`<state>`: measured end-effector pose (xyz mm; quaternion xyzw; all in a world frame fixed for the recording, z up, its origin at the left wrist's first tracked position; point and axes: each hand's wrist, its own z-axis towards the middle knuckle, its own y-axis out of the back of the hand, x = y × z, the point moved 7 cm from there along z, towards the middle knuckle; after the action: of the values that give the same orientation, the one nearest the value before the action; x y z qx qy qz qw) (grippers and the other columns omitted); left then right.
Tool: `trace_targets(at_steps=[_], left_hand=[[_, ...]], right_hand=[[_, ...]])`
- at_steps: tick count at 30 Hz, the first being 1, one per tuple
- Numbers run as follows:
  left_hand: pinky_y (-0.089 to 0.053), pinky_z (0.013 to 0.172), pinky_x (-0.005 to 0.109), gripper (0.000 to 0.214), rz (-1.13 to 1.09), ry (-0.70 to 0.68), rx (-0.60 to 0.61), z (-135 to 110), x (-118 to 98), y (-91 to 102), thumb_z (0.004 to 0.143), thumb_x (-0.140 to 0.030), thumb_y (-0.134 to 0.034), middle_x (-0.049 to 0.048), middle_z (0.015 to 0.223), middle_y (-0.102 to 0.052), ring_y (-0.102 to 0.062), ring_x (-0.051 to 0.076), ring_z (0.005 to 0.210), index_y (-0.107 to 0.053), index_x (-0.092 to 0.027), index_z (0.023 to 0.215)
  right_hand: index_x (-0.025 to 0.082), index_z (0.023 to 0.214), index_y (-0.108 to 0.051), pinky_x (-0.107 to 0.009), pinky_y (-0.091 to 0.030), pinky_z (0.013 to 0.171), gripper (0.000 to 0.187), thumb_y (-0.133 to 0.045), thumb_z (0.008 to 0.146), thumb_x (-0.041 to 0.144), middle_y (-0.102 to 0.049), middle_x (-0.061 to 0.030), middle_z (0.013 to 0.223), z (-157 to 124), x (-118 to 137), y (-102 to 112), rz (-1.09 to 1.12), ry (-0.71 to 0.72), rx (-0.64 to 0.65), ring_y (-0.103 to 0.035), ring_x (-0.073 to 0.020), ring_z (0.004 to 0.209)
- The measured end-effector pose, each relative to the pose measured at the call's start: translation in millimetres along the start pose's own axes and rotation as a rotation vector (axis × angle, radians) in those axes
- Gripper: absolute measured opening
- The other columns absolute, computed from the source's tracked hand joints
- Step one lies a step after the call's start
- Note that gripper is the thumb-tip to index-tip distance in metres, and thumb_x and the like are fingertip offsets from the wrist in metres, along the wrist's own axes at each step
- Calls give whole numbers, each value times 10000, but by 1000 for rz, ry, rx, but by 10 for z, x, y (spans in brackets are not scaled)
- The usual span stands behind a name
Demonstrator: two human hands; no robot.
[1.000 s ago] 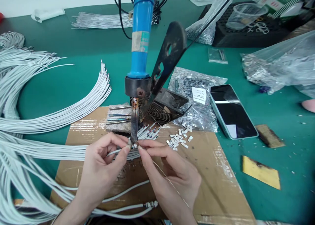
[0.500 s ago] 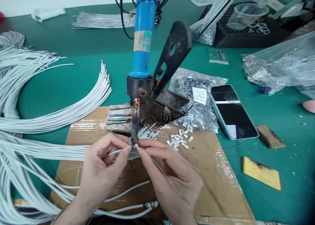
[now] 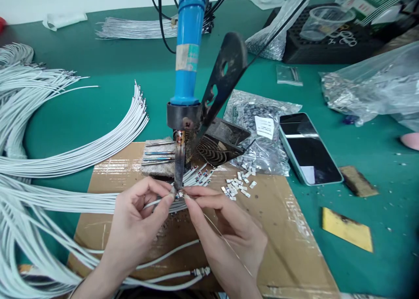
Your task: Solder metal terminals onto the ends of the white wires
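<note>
My left hand (image 3: 135,229) pinches a white cable (image 3: 152,203) near its end, thumb against forefinger, right below the tip of a blue soldering iron (image 3: 187,78). The iron points downward, clamped in a black stand (image 3: 222,78). From the other side, my right hand (image 3: 234,238) is closed on a thin strand of solder wire (image 3: 225,242), which trails down across the palm. Between the fingertips, a small white and metal part (image 3: 179,195) sits at the iron tip; its exact contact is partly hidden by the fingers.
Cardboard (image 3: 278,246) lies under the hands. Small white connectors (image 3: 237,185) are scattered to the right, near a phone (image 3: 310,148) and a bag of dark parts (image 3: 258,111). Bundled white cables (image 3: 75,159) fill the left side. A stained yellow sponge (image 3: 347,229) lies at right.
My right fingertips have shifted very slightly to the right, away from the iron tip. The left hand keeps its pinch on the cable, and the view has tilted a little.
</note>
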<state>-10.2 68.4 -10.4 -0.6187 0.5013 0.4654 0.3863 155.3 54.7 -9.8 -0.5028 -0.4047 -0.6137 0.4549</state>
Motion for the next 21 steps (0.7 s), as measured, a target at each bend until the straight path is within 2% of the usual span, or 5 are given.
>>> trace_targets(at_steps=[6, 9, 13, 18, 21], left_hand=[[-526, 704, 146, 137, -20, 51, 2, -36, 103, 48, 837, -167, -813, 30, 854, -768, -695, 121, 760, -749, -176, 717], [-495, 688, 157, 144, -5, 78, 24, -70, 165, 66, 861, -210, -807, 28, 854, -761, -662, 119, 738, -745, -179, 735], [-465, 662, 152, 154, 31, 79, 37, -122, 176, 66, 885, -240, -782, 11, 853, -742, -628, 105, 714, -737, -193, 746], [-496, 650, 148, 146, 77, 63, -20, -185, 126, 63, 860, -215, -776, 25, 873, -736, -652, 121, 742, -725, -197, 725], [-507, 624, 156, 144, 108, 60, -36, -206, 110, 55, 853, -221, -771, 40, 882, -737, -638, 127, 722, -723, -193, 720]], right_hand=[[276, 911, -737, -181, -558, 678, 133, -659, 1018, 266, -759, 54, 778, 9, -104, 203, -103, -114, -93, -719, -103, 707], [276, 954, -786, -229, -562, 779, 354, -476, 1106, 353, -779, 2, 910, -17, -180, 254, 13, -109, -25, -727, -145, 861], [290, 1137, -707, -256, -556, 813, 228, -485, 1090, 304, -783, -2, 964, -106, -324, 235, 138, -228, 74, -724, -153, 863], [235, 795, -537, -236, -442, 604, 281, -490, 1070, 265, -560, 26, 735, -136, -266, 222, 48, -184, 110, -536, -141, 680], [230, 791, -542, -230, -452, 625, 292, -486, 1077, 246, -571, 21, 781, -126, -190, 197, -44, -118, 172, -537, -135, 696]])
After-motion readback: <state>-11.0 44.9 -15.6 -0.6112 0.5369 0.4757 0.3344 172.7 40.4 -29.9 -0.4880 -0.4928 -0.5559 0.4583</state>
